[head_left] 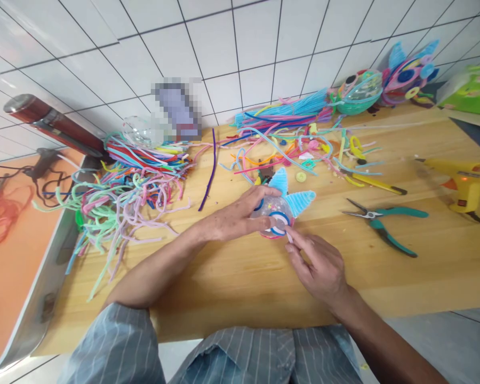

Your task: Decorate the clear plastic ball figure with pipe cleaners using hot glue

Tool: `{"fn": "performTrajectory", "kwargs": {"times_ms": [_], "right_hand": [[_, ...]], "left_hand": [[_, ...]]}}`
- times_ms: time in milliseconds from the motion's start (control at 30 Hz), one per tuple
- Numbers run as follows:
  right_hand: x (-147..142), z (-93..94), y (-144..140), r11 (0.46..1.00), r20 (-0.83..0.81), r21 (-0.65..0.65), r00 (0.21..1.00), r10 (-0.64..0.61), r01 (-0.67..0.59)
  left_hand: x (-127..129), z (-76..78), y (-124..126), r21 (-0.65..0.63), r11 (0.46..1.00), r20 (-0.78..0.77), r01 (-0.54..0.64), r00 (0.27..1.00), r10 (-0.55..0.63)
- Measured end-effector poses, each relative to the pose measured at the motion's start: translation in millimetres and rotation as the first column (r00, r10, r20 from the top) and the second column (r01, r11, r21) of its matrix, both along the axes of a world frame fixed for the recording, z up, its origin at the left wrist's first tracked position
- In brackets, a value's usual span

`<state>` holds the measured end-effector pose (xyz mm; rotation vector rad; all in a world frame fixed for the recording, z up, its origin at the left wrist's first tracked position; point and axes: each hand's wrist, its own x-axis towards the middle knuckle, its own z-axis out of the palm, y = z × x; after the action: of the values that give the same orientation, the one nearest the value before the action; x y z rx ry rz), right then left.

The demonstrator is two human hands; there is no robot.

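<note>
A small craft piece (283, 204) lies on the wooden table (232, 288): a clear ball with light-blue pipe-cleaner fins and a blue-and-white ring on its front. My left hand (234, 217) wraps over its left side and holds it down. My right hand (318, 264) reaches in from the lower right, its fingertips pressing at the ring and the pink rim at the bottom of the ball. Much of the ball is hidden under my left fingers.
Teal-handled pliers (382, 221) lie right of the hands, a yellow glue gun (462, 181) further right. Heaps of coloured pipe cleaners (124, 192) cover the left and back. Finished fish-like pieces (384, 82) stand by the tiled wall. A purple stem (208, 173) lies loose.
</note>
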<state>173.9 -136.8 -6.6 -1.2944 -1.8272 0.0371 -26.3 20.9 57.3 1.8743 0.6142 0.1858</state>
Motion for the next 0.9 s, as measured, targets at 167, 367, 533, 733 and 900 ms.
{"fn": "performTrajectory", "kwargs": {"times_ms": [167,367,533,733,900], "right_hand": [[1.3,0.0,-0.2,1.0,0.012,-0.009,1.0,-0.012,0.013],[0.6,-0.4,0.4,1.0,0.011,-0.016,1.0,-0.016,0.016],[0.9,-0.1,0.3,1.0,-0.007,-0.025,1.0,-0.005,0.005],[0.3,2.1,2.0,1.0,-0.011,-0.024,1.0,-0.02,0.02],[-0.3,3.8,2.8,0.999,-0.021,-0.024,0.999,-0.035,0.035]], "left_hand": [[-0.8,1.6,1.8,-0.025,0.999,0.004,0.02,1.0,-0.02],[0.0,-2.0,1.5,-0.011,1.0,0.008,0.004,1.0,-0.004],[0.9,-5.6,2.9,0.011,1.0,0.023,-0.002,1.0,0.002],[1.2,-9.9,4.6,0.031,0.999,0.046,-0.011,0.999,0.01],[3.4,-9.5,4.3,0.017,0.999,0.05,-0.03,0.998,0.03]]}}
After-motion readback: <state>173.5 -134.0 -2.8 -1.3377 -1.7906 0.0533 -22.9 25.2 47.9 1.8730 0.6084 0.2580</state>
